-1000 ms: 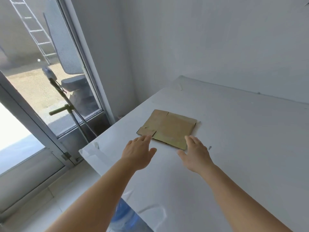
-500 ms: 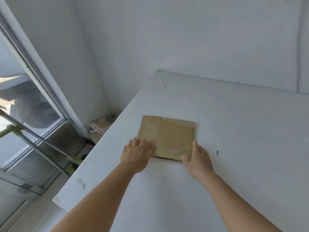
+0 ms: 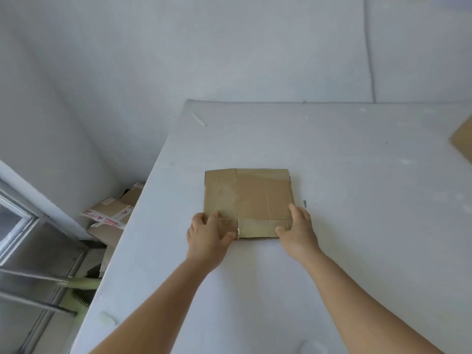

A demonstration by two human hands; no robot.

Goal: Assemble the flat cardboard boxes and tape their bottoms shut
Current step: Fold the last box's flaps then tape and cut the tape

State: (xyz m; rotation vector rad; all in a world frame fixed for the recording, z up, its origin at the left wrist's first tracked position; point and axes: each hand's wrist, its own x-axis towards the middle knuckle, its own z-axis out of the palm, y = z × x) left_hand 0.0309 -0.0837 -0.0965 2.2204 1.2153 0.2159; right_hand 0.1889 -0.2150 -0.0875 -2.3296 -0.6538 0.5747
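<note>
Flat cardboard box (image 3: pixel 249 200) lying unassembled on the white bench (image 3: pixel 357 226), just left of centre, squarish, long axis roughly left to right, far of both hands. Left hand (image 3: pixel 208 232) laid over the near left corner, fingers gently bent, thumb at the near edge. Right hand (image 3: pixel 297 229) on the near right corner, likewise spread, pinching nothing plainly. Both equally close; lift probably starts from that near edge. Count: one flat box here, one cardboard corner (image 3: pixel 463 141) at far right, taped boxes (image 3: pixel 112 215) below left.
</note>
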